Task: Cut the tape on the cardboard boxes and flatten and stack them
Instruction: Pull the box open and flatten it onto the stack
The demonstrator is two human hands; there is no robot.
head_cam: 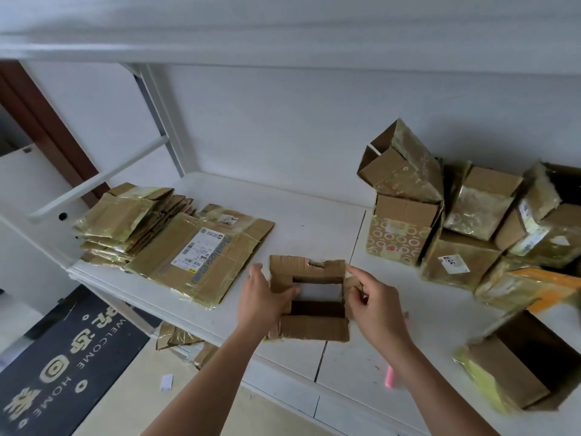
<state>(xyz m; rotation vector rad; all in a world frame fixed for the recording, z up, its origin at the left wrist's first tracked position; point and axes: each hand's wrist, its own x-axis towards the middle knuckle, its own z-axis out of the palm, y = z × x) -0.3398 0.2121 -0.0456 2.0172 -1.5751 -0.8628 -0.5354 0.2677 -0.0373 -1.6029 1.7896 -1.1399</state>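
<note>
A small open cardboard box [309,327] stands on the white table [301,221] in front of me, all its flaps spread and both ends open so the table shows through it. My left hand [261,302] grips its left wall, thumb inside. My right hand [375,305] pinches the right flap, index finger pointing toward the torn far flap. To the left lies a stack of flattened boxes [176,237] wrapped in yellowish tape. A heap of unflattened taped boxes [465,215] fills the right side.
A pink cutter [391,377] lies on the table under my right forearm. An open box [522,369] lies on its side at the near right. Cardboard scraps [179,338] lie on the floor beside a dark welcome mat [63,363]. A white shelf [283,33] hangs overhead.
</note>
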